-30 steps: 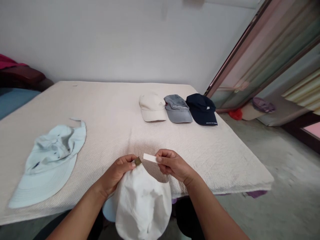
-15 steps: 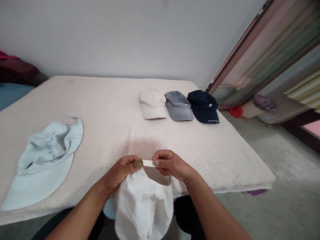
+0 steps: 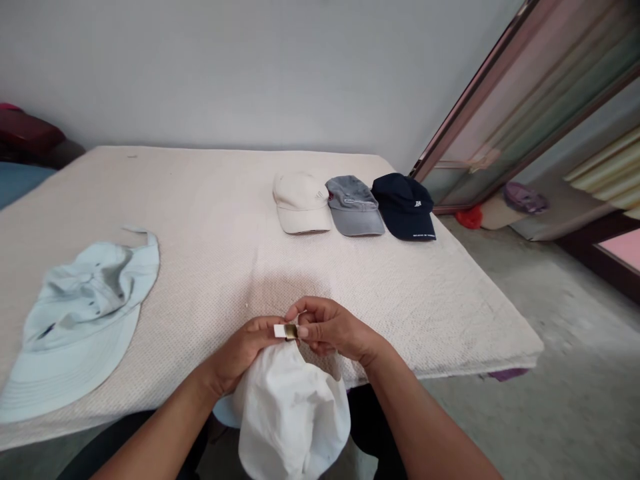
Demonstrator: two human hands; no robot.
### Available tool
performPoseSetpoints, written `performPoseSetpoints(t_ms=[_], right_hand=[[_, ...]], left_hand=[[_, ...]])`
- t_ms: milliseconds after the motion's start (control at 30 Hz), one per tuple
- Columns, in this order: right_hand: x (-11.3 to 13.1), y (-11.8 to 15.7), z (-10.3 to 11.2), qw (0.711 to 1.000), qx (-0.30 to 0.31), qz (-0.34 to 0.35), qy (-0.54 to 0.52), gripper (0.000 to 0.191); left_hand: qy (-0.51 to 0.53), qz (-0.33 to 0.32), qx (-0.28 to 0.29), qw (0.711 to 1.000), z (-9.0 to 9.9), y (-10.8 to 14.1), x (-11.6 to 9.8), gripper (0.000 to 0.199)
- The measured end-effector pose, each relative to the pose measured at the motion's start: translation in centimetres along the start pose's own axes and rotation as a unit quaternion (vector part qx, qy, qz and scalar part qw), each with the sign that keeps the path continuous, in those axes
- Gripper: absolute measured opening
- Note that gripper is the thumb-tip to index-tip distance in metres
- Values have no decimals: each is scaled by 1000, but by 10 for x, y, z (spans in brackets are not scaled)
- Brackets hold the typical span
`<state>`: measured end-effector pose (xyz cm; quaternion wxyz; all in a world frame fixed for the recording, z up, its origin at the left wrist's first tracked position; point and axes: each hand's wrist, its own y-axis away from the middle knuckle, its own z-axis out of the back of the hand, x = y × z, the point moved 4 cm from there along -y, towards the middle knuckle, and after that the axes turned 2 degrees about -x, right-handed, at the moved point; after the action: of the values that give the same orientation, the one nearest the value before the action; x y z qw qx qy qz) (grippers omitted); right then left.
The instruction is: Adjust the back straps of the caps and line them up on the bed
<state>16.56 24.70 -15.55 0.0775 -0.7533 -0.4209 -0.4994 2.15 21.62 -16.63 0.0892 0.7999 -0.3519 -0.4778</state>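
Note:
A white baseball cap (image 3: 295, 413) hangs over the table's near edge, its back opening turned up between my hands. My left hand (image 3: 245, 350) pinches the cap's rear band beside the brass buckle (image 3: 291, 331). My right hand (image 3: 333, 330) has thumb and fingers closed on the strap at the buckle's right side. A short white strap end (image 3: 279, 331) sticks out to the left of the buckle. Part of a pale blue brim (image 3: 227, 411) shows under the cap; the rest is hidden.
On the table cover (image 3: 200, 200) at left lies a light blue cap (image 3: 85, 313) with its strap undone. A cream cap (image 3: 301, 203), a grey cap (image 3: 355, 207) and a navy cap (image 3: 404, 207) sit in a row at the back right. A wall stands behind.
The strap's free end now pokes out left of the buckle, where before it stretched rightward from it. My right hand has moved left to the buckle, and the opening has narrowed.

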Motion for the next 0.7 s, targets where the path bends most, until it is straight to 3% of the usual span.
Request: performPoseSetpoints(t_ms=[367, 533, 700], right_hand=[[-5, -6, 3, 1000, 4, -10, 27, 22], [-4, -6, 3, 999, -23, 7, 29, 20], [-2, 1, 8, 999, -40, 15, 3, 18]], left_hand=[[-20, 18, 49, 998, 3, 1, 8, 33], [-1, 5, 15, 1000, 3, -2, 9, 26], [40, -13, 14, 999, 8, 0, 6, 14]])
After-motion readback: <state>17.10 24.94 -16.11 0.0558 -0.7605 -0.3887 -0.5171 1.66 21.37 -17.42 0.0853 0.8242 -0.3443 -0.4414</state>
